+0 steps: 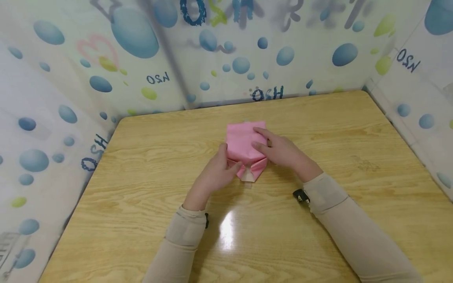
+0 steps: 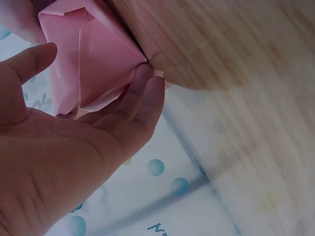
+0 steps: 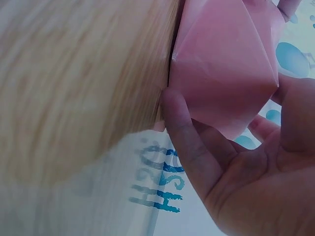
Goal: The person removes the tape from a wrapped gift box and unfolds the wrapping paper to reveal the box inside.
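A pink folded-paper piece [image 1: 245,141], origami-like and boxy, stands at the middle of the table. Its near end shows folded flaps and a pale tip. My left hand [image 1: 215,173] holds its left side, with the thumb by the near flaps. In the left wrist view, bent fingers lie along the side of the folded paper [image 2: 106,59], close to the tabletop. My right hand [image 1: 284,152] grips the right side, thumb and forefinger over the top. The right wrist view has the other fingers against the creased side of the paper [image 3: 224,73]; its underside is hidden.
The wood-grain table [image 1: 141,173] reaches back to a pale wall covering [image 1: 233,90] with blue and green spots and lettering. Similar covering borders the left and right. Dark devices [image 1: 301,195] sit at both wrists over the beige sleeves.
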`<state>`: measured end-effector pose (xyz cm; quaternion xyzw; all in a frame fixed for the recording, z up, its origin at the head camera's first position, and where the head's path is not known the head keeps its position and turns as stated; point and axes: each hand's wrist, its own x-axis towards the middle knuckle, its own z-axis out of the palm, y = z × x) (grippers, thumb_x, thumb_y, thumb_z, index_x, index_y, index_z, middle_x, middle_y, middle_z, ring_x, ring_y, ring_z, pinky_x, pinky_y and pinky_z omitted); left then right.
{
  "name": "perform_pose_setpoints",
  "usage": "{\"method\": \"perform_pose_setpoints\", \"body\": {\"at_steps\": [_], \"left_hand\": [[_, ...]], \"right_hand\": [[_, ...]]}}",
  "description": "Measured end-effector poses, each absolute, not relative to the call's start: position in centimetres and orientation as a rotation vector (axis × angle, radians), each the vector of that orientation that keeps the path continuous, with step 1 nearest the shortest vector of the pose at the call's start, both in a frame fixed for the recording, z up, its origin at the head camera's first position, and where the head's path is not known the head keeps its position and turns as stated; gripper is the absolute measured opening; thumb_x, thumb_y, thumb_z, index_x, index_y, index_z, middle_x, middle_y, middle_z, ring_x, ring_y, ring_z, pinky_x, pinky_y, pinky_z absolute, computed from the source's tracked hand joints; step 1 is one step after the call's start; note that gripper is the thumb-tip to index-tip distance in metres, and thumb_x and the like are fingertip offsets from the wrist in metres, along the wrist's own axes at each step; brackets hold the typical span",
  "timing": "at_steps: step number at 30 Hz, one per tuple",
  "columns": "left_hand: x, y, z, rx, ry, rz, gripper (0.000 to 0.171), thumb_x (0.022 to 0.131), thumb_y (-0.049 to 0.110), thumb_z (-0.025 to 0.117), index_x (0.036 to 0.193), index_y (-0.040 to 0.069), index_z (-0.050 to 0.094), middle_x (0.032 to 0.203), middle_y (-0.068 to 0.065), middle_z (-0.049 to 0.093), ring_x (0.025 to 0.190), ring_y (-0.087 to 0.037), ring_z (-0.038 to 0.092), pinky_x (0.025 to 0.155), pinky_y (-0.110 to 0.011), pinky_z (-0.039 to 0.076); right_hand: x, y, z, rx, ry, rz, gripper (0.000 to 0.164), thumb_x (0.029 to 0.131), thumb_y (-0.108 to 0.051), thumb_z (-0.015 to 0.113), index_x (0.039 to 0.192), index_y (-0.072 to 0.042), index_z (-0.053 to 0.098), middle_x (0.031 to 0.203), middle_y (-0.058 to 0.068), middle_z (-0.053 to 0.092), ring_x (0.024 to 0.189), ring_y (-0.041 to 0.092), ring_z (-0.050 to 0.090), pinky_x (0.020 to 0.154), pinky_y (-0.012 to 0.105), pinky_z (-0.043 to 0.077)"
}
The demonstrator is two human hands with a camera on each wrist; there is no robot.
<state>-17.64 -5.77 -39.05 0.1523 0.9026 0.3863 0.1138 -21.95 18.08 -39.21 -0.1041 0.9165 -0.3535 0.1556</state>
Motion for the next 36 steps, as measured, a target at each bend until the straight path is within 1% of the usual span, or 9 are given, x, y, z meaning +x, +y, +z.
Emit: {"method": "perform_pose_setpoints", "body": {"at_steps": [2,3,6,8,11,21,27,34,36], "left_hand": [[-17.58,-5.62,-39.08,0.442,2.654,1.129,0.067,0.106,0.025,0.065,0.156,-0.001,0.028,0.130,-0.018,0.065,0.110,-0.026,0.068,0.092,-0.041,0.058],[-17.56,-5.55,-39.12,0.440,2.655,1.131,0.066,0.106,0.024,0.065,0.155,-0.001,0.028,0.131,-0.018,0.065,0.112,-0.027,0.069,0.094,-0.042,0.058],[-17.38,-5.39,-39.20,0.433,2.644,1.152,0.062,0.106,0.023,0.065,0.152,0.000,0.030,0.135,-0.018,0.063,0.118,-0.028,0.070,0.097,-0.043,0.059],[-17.23,-5.35,-39.21,0.434,2.640,1.160,0.059,0.106,0.022,0.065,0.150,0.001,0.031,0.137,-0.018,0.061,0.120,-0.029,0.070,0.099,-0.043,0.060],[-16.98,-5.34,-39.16,0.434,2.644,1.163,0.058,0.106,0.021,0.065,0.149,0.001,0.032,0.139,-0.019,0.059,0.121,-0.030,0.069,0.100,-0.043,0.060],[-16.80,-5.40,-39.40,0.442,2.635,1.155,0.057,0.106,0.021,0.065,0.148,0.000,0.032,0.137,-0.019,0.061,0.120,-0.030,0.070,0.097,-0.043,0.060],[-16.90,-5.35,-39.29,0.467,2.675,1.110,0.064,0.106,0.022,0.065,0.153,0.000,0.028,0.137,-0.020,0.061,0.121,-0.032,0.069,0.102,-0.047,0.058],[-17.17,-5.33,-38.94,0.479,2.680,1.076,0.071,0.106,0.024,0.065,0.159,0.002,0.023,0.134,-0.020,0.063,0.116,-0.031,0.066,0.097,-0.047,0.056],[-17.16,-5.34,-38.95,0.481,2.671,1.076,0.071,0.106,0.024,0.065,0.159,0.003,0.022,0.135,-0.020,0.063,0.118,-0.032,0.067,0.099,-0.047,0.056]], "right_hand": [[-22.01,18.13,-39.18,-0.297,2.624,-1.011,0.074,0.108,-0.064,0.046,0.171,-0.033,0.022,0.137,0.019,0.061,0.086,0.030,0.066,0.096,0.049,0.047],[-22.04,18.15,-39.21,-0.299,2.625,-1.008,0.074,0.108,-0.064,0.045,0.171,-0.033,0.022,0.139,0.019,0.061,0.089,0.031,0.067,0.097,0.050,0.047],[-22.12,18.15,-39.29,-0.319,2.634,-1.002,0.074,0.108,-0.064,0.045,0.171,-0.032,0.023,0.155,0.019,0.054,0.119,0.036,0.066,0.109,0.055,0.047],[-22.16,18.13,-39.41,-0.331,2.629,-1.007,0.074,0.108,-0.065,0.044,0.171,-0.032,0.023,0.165,0.019,0.046,0.140,0.040,0.056,0.119,0.060,0.042],[-22.20,18.08,-39.56,-0.348,2.625,-1.016,0.075,0.108,-0.065,0.045,0.171,-0.032,0.023,0.172,0.019,0.036,0.158,0.042,0.038,0.126,0.064,0.033],[-21.96,18.14,-39.57,-0.339,2.612,-1.034,0.073,0.109,-0.063,0.045,0.171,-0.030,0.024,0.171,0.020,0.036,0.159,0.044,0.034,0.127,0.064,0.031],[-22.25,18.41,-39.71,-0.323,2.621,-1.019,0.075,0.107,-0.066,0.044,0.171,-0.033,0.023,0.172,0.019,0.035,0.159,0.043,0.034,0.127,0.064,0.031],[-22.51,18.78,-39.58,-0.328,2.631,-1.017,0.075,0.107,-0.066,0.044,0.171,-0.032,0.022,0.172,0.019,0.035,0.160,0.043,0.033,0.127,0.065,0.031],[-22.43,18.76,-39.57,-0.333,2.630,-1.020,0.074,0.108,-0.065,0.044,0.171,-0.031,0.022,0.171,0.019,0.036,0.159,0.043,0.033,0.127,0.065,0.031]]}}
